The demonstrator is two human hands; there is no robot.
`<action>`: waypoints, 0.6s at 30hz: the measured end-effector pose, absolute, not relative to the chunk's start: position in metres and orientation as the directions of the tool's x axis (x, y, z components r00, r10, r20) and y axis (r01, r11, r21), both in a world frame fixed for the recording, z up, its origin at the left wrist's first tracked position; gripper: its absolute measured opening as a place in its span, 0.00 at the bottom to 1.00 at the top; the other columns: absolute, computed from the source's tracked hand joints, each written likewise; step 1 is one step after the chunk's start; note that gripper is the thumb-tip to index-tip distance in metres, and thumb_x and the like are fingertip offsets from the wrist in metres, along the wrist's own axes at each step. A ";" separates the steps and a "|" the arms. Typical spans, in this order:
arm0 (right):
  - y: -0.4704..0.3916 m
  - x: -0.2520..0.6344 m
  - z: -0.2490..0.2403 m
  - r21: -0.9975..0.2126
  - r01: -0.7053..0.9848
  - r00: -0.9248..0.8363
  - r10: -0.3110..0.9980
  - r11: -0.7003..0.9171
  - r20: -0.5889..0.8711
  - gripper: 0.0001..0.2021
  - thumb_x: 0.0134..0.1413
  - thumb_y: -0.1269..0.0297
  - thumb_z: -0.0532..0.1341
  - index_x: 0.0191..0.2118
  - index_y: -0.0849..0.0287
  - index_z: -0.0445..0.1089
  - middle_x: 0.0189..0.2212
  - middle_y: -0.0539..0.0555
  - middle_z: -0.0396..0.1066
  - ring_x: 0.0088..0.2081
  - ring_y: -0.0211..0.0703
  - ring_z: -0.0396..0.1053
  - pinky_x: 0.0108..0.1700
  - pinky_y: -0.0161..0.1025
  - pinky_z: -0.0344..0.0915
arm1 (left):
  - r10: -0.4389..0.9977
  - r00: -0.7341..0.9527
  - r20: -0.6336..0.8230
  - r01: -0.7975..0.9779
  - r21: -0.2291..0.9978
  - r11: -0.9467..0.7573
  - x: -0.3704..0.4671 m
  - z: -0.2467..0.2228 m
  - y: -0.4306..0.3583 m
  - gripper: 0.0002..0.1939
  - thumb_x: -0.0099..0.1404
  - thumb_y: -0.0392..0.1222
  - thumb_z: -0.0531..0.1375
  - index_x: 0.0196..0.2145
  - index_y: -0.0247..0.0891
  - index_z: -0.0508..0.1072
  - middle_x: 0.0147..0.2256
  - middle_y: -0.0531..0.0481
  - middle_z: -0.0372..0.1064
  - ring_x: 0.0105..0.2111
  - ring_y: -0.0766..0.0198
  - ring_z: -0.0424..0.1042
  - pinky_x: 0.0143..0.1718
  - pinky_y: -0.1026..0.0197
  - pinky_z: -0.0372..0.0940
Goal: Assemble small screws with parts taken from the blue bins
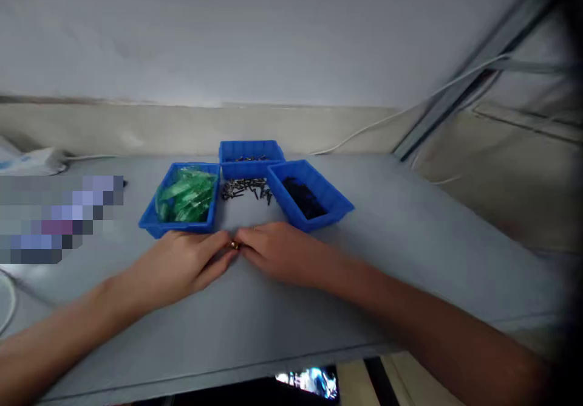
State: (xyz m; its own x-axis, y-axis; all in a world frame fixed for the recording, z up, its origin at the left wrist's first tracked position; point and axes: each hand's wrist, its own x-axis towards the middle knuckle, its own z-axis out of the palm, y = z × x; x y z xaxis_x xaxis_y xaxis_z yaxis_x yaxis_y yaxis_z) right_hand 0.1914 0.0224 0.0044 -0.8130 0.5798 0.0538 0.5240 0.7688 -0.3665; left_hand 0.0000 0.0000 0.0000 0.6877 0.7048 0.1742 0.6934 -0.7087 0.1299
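My left hand [182, 266] and my right hand [282, 254] meet at their fingertips above the grey table [255, 327]. Between the pinched fingers shows a small brass-coloured metal piece [235, 245]; its exact kind is too small to tell. Both hands appear closed on it. Just beyond my left hand stands a blue bin with green plastic packets [189, 193]. Past my right hand, an angled blue bin [337, 204] holds dark black pieces [304, 198]. A loose pile of small dark screw-like pieces [248, 188] lies on the table between the bins.
A third blue bin [250, 149] at the back holds small metal pieces. White cables [359, 131] run along the wall and at left. A metal frame post [437, 114] rises at right. A lit screen [312, 383] shows below the table's front edge.
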 end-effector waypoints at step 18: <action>0.028 0.198 -0.003 -0.491 0.460 -0.824 0.562 0.740 0.074 0.07 0.59 0.69 0.49 0.30 0.60 0.58 0.27 0.51 0.65 0.28 0.35 0.62 0.29 0.34 0.55 | 0.682 0.692 0.238 0.670 0.141 -0.729 -0.001 -0.001 -0.003 0.10 0.67 0.44 0.48 0.36 0.37 0.65 0.23 0.54 0.66 0.22 0.66 0.68 0.22 0.65 0.56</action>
State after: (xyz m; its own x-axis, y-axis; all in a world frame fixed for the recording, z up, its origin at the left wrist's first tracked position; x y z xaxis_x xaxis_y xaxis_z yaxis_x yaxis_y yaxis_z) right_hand 0.1978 0.0283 -0.0026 -0.8241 0.5617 0.0738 0.4603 0.7398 -0.4908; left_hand -0.0007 -0.0028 -0.0015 0.6918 0.6819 0.2375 0.6700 -0.7289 0.1407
